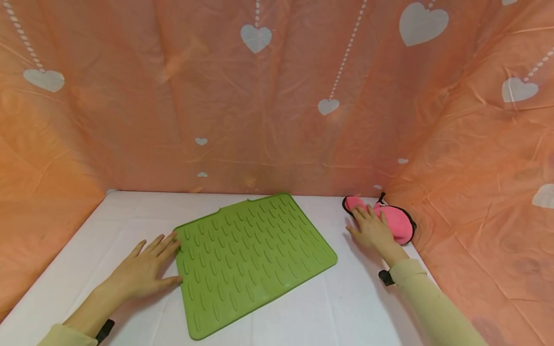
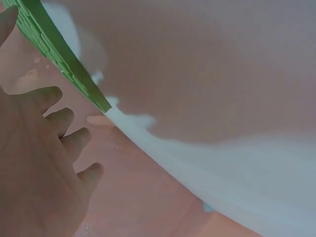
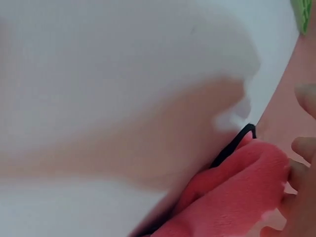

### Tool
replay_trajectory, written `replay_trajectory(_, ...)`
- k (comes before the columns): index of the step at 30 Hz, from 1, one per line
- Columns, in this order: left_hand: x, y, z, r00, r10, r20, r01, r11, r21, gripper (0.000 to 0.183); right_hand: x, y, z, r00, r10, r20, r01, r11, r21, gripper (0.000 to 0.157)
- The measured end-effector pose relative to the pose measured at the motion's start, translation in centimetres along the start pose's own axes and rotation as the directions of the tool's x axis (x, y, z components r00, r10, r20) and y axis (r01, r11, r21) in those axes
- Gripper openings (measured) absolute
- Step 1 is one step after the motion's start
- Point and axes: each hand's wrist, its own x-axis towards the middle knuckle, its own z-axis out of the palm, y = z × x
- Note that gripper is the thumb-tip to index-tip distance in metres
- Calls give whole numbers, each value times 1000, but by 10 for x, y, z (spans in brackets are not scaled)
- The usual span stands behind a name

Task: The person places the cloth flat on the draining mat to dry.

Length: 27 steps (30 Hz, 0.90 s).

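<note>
A green rubbery mat (image 1: 255, 264) with rows of raised oval ridges lies at an angle on the white table. My left hand (image 1: 140, 271) is at its left edge, fingers spread and straight, with thumb and fingertips at the rim. In the left wrist view, the left hand (image 2: 37, 153) has its fingers apart beside the mat (image 2: 64, 59). At the back right lies a bundle of pink plush fabric with black edging (image 1: 399, 225). Over its near left part my right hand (image 1: 373, 231) reaches with extended fingers. The right wrist view shows the pink fabric (image 3: 237, 192) beside the fingers.
The white table (image 1: 346, 307) meets an orange curtain (image 1: 277, 120) with white hearts behind it. Another stretch of orange curtain (image 1: 489, 240) hangs close along the right edge, next to the pink bundle. Black bands sit on both wrists.
</note>
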Motion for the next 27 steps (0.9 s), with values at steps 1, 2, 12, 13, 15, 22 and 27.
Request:
replay_trajectory(1, -1, 0, 1, 1000, 0, 1, 0, 1000, 0, 93, 1, 2, 0, 1000, -5, 0, 5, 1000, -8, 65)
replay_trajectory(2, -2, 0, 1, 1000, 1, -1, -1, 1000, -2, 93, 2, 4, 1, 1000, -10, -1, 10, 1000, -15, 64)
replay_trajectory(12, -6, 0, 5, 1000, 7, 18, -6, 1000, -27, 91, 13, 20, 5, 999, -35, 37, 35, 999, 16, 63)
replay_trajectory(13, -7, 1, 5, 1000, 7, 17, -6, 1000, -27, 91, 15, 22, 6, 998, -40, 41, 39, 999, 19, 63)
replay_trajectory(15, -7, 2, 6, 1000, 7, 16, -6, 1000, -28, 90, 18, 25, 8, 998, -53, 42, 52, 998, 26, 62)
replay_trajectory(22, -7, 3, 5, 1000, 3, 28, -2, 1000, -29, 90, 28, 35, 13, 996, -72, 60, 66, 994, 83, 61)
replay_trajectory(27, -6, 4, 3, 999, -2, 39, 3, 1000, -21, 91, 36, 41, 19, 996, -47, 81, 38, 993, 109, 58)
